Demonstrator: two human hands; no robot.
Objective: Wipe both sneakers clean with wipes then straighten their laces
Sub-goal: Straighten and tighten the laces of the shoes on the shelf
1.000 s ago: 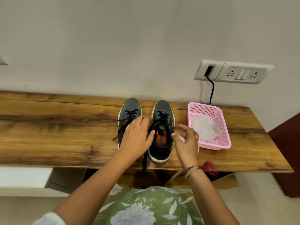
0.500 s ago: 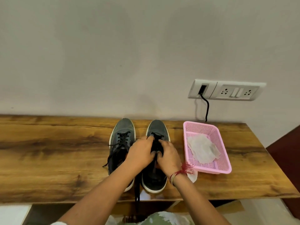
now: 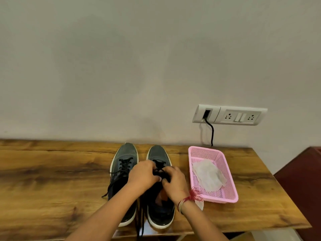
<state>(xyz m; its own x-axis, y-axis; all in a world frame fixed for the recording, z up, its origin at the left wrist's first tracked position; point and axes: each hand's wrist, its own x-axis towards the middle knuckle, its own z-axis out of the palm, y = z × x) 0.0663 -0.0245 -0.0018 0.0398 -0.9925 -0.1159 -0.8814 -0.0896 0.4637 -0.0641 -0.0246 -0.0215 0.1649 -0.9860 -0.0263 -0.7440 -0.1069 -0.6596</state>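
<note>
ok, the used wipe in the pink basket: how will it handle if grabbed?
The wipe lies crumpled and draped flat on the pink basket floor, so probably floppy and very light. It looks thin; a pinch should lift it, though it may cling to the mesh if damp.

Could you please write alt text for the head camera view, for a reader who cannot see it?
Both hands, left hand and right hand, grip the black laces of the right-side sneaker, beside its mate, the left-side sneaker, on a wooden table. A pink basket holding a used wipe sits to the right, below a wall socket panel.
</note>
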